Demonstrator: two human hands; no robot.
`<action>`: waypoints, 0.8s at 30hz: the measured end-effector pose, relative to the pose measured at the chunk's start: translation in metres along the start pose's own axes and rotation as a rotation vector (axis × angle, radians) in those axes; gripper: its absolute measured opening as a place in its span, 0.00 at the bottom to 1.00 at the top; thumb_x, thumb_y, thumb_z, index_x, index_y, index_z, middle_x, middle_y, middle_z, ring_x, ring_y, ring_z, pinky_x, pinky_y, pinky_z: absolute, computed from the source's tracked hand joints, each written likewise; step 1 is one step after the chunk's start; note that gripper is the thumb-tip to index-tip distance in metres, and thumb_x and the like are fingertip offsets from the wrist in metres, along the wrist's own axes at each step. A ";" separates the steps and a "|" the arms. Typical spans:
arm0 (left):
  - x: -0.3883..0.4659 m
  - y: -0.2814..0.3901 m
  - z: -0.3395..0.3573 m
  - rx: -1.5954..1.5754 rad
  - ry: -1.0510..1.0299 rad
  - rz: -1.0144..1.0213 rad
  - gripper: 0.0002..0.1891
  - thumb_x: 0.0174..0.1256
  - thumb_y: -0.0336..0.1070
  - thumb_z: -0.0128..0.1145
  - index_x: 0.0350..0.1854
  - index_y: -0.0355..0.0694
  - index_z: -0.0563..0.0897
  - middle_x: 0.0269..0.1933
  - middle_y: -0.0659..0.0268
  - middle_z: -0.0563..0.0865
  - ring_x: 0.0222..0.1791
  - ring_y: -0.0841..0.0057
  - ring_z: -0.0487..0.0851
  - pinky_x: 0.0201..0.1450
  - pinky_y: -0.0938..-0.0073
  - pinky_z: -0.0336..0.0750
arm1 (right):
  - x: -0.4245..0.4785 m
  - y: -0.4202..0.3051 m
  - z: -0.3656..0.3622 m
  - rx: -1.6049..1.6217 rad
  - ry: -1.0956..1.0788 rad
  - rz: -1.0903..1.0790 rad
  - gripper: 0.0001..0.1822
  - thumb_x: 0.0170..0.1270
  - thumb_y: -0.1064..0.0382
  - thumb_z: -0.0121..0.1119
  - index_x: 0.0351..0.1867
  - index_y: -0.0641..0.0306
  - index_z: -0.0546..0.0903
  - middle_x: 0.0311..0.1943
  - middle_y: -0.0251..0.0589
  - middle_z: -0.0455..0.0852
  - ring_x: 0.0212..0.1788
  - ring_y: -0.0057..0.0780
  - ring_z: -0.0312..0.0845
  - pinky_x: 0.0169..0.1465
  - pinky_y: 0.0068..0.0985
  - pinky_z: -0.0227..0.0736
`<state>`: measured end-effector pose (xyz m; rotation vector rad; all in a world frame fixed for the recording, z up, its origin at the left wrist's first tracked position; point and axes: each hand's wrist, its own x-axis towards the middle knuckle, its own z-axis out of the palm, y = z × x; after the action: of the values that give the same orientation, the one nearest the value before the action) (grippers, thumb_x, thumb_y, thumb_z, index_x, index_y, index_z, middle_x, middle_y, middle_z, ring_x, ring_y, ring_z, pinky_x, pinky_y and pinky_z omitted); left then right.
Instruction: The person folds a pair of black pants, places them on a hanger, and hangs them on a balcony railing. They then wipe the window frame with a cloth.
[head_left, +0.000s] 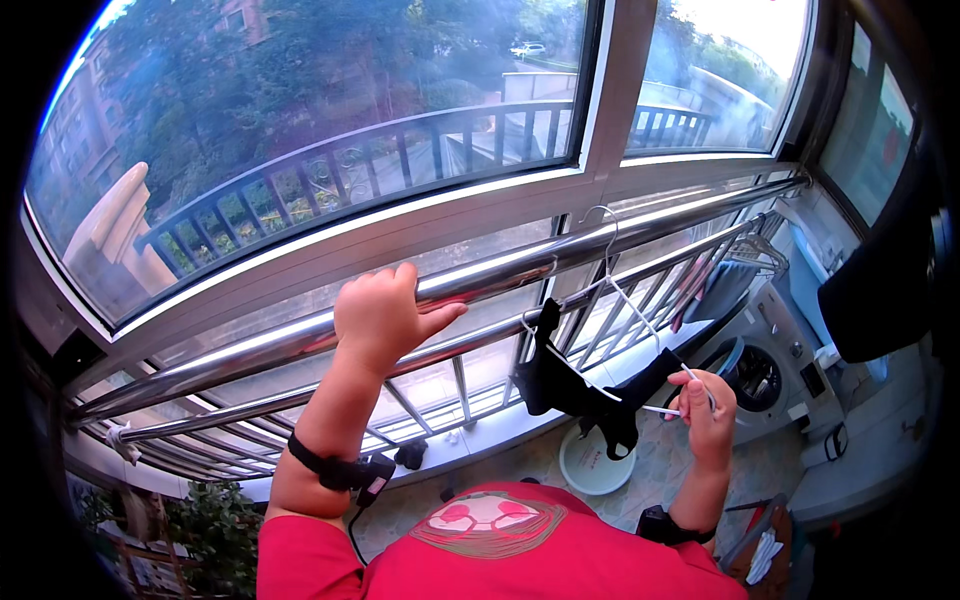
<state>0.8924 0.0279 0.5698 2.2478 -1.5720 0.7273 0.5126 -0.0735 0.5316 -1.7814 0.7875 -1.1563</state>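
My left hand (379, 315) is wrapped over the thick stainless-steel handrail (491, 271), its thumb stretched along the metal. In my right hand (703, 409) is one end of a white wire clothes hanger (634, 306), pinched between thumb and fingers. The hanger's hook points up in front of the handrail; whether it touches the metal I cannot tell. A small black garment (574, 390) droops from the hanger's lower bar, with a strap or loop dangling at its bottom. Its exact kind is unclear.
A pale round basin (598, 469) stands on the tiled floor (517, 457) below the garment. To the right are a front-loading washing machine (769, 367), more hangers (757, 251) and hanging dark cloth (874, 292). Leafy plants (214, 536) sit lower left; large windows (337, 97) rise ahead.
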 end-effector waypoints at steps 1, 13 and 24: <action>0.000 0.000 0.001 -0.001 0.017 0.007 0.33 0.49 0.74 0.59 0.25 0.41 0.80 0.21 0.64 0.81 0.23 0.65 0.82 0.27 0.68 0.75 | 0.000 0.000 -0.001 -0.006 -0.001 -0.013 0.17 0.74 0.58 0.50 0.40 0.71 0.83 0.19 0.30 0.74 0.21 0.14 0.69 0.27 0.17 0.69; 0.000 0.006 0.002 0.024 0.065 -0.009 0.32 0.48 0.72 0.62 0.24 0.40 0.79 0.21 0.62 0.81 0.22 0.64 0.81 0.27 0.66 0.73 | -0.010 0.004 -0.053 -0.142 0.246 0.007 0.17 0.74 0.55 0.50 0.40 0.69 0.83 0.19 0.30 0.74 0.21 0.13 0.68 0.26 0.15 0.66; -0.001 0.012 0.003 0.058 0.132 0.007 0.32 0.49 0.72 0.61 0.21 0.41 0.77 0.19 0.64 0.78 0.20 0.65 0.77 0.26 0.66 0.69 | 0.046 0.020 -0.078 -0.592 0.392 -0.067 0.13 0.71 0.63 0.51 0.41 0.70 0.84 0.35 0.46 0.86 0.31 0.33 0.81 0.35 0.28 0.75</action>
<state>0.8817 0.0227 0.5664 2.1862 -1.5159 0.9146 0.4561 -0.1453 0.5480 -2.0854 1.4263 -1.4432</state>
